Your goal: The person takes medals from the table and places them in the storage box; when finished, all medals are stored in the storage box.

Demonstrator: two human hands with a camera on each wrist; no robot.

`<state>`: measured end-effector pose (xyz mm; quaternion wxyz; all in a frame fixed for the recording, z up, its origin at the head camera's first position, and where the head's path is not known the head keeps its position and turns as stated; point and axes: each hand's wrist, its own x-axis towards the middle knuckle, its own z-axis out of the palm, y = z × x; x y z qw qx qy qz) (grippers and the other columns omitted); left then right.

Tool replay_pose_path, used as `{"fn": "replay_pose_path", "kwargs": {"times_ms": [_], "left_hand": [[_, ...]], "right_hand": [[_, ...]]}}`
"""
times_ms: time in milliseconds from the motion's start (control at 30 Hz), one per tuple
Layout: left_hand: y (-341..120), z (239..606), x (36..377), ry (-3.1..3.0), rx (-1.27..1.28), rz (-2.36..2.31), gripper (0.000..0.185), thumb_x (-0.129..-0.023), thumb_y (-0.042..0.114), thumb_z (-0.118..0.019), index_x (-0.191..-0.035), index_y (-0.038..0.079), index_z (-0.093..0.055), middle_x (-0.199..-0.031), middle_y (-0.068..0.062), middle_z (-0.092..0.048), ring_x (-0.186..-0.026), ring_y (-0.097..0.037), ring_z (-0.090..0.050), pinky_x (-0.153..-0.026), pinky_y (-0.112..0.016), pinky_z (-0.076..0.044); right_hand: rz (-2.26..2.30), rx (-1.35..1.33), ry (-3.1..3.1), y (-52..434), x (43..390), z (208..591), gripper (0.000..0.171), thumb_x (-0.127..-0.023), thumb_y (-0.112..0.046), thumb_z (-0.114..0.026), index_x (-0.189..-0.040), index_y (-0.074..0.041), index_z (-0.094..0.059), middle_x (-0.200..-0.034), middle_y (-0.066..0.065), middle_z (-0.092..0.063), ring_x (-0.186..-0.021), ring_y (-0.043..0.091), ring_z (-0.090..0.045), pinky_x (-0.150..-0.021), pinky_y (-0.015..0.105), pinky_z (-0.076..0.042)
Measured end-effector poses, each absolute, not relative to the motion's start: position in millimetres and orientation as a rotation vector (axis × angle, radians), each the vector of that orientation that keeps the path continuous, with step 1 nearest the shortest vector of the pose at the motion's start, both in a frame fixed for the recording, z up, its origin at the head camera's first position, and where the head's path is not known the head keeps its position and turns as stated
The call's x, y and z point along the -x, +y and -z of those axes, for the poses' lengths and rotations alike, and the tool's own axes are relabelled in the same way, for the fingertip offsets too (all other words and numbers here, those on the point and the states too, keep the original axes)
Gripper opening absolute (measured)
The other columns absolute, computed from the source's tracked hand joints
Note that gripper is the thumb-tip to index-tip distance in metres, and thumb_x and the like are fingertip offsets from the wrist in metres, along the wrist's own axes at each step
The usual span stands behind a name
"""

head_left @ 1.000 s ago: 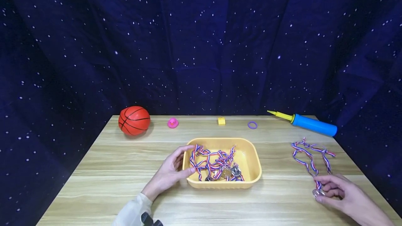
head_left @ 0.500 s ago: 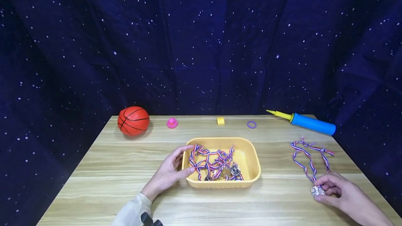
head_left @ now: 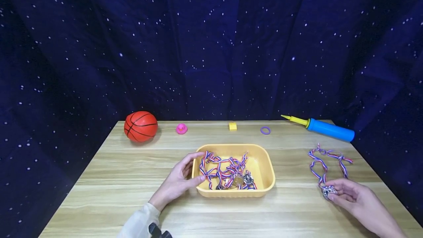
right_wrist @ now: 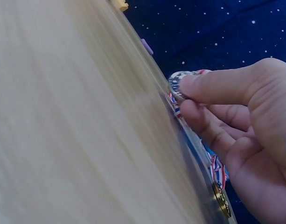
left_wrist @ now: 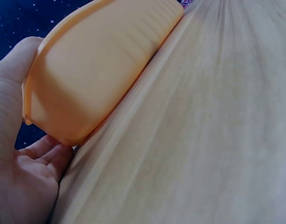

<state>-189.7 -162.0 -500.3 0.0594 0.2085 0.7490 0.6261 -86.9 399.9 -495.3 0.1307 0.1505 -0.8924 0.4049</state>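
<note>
My left hand (head_left: pixel 178 181) grips the left end of a yellow plastic bin (head_left: pixel 231 194), thumb over its near rim and fingers at the far corner. Up close in the left wrist view, the bin wall (left_wrist: pixel 91 70) rests low against the tabletop. Inside the bin lie tangled striped ribbons (head_left: pixel 228 173) with silver and gold medals (head_left: pixel 248 178) near its front. At the right, my right hand (head_left: pixel 358 201) pinches a silver medal (head_left: pixel 328 193) between thumb and fingertips; its red, white and blue ribbon (head_left: pixel 318 173) trails back over the table. A gold medal (right_wrist: pixel 222 200) shows below that hand in the right wrist view, hidden in the head view.
Along the back edge stand a red basketball (head_left: pixel 140 126), a pink rubber duck (head_left: pixel 181 129), a yellow block (head_left: pixel 232 126), a purple ring (head_left: pixel 265 130) and a blue hand pump (head_left: pixel 330 129). A dark starry curtain (head_left: pixel 211 47) hangs behind the wooden table (head_left: pixel 132 175).
My right hand has shifted slightly left and away from me with the silver medal, whose ribbon has slackened and bunched. The left hand and bin stay put.
</note>
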Motion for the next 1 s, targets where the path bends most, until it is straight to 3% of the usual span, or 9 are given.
{"fn": "replay_pose_path", "kwargs": {"times_ms": [133,367,467,633,833,1000], "left_hand": [[-162,500,191,2.267,-0.636,-1.898,0.076,-0.094,0.014,-0.089,-0.162,0.022,-0.055,-0.173,-0.008,-0.047,-0.165,-0.036,-0.034,-0.137,-0.057,-0.024],[-162,500,191,2.261,-0.651,-1.897,0.075,-0.095,0.014,-0.089,-0.162,0.021,-0.055,-0.173,-0.008,-0.047,-0.165,-0.036,-0.035,-0.137,-0.056,-0.024],[-162,499,191,2.266,-0.65,-1.897,0.075,-0.095,0.015,-0.089,-0.162,0.021,-0.055,-0.174,-0.008,-0.046,-0.165,-0.036,-0.034,-0.137,-0.057,-0.024],[-162,499,190,2.258,-0.646,-1.895,0.075,-0.095,0.015,-0.089,-0.162,0.022,-0.055,-0.173,-0.008,-0.047,-0.164,-0.036,-0.037,-0.136,-0.057,-0.025],[-163,500,189,2.268,-0.621,-1.893,0.074,-0.095,0.017,-0.089,-0.161,0.023,-0.056,-0.173,-0.008,-0.047,-0.165,-0.037,-0.034,-0.136,-0.058,-0.024],[-163,500,188,2.259,-0.616,-1.895,0.074,-0.095,0.017,-0.089,-0.161,0.024,-0.056,-0.172,-0.009,-0.048,-0.165,-0.037,-0.034,-0.136,-0.058,-0.024]], "right_hand": [[-1.233,-0.365,-2.57,396,86,492,0.025,-0.1,0.007,-0.077,-0.124,0.0,-0.077,-0.111,-0.005,-0.083,-0.091,0.001,-0.076,-0.073,0.016,-0.061],[-1.241,-0.247,-2.594,390,84,488,0.023,-0.106,-0.003,-0.074,-0.129,-0.003,-0.076,-0.106,-0.003,-0.083,-0.076,0.015,-0.076,-0.066,0.024,-0.06],[-1.327,-0.22,-2.589,389,85,488,0.024,-0.109,-0.004,-0.071,-0.132,0.001,-0.074,-0.109,-0.005,-0.083,-0.076,0.018,-0.079,-0.069,0.024,-0.063],[-1.493,-0.281,-2.538,388,87,486,0.026,-0.111,0.002,-0.064,-0.134,0.013,-0.066,-0.112,0.007,-0.083,-0.088,0.021,-0.083,-0.079,0.03,-0.069],[-1.453,-0.22,-2.551,382,90,480,0.024,-0.113,-0.006,-0.065,-0.13,0.009,-0.069,-0.108,0.009,-0.084,-0.095,0.012,-0.082,-0.085,0.018,-0.064],[-1.605,-0.228,-2.405,380,94,473,0.017,-0.11,0.003,-0.065,-0.124,0.011,-0.069,-0.104,0.007,-0.084,-0.093,0.011,-0.082,-0.085,0.017,-0.064]]}}
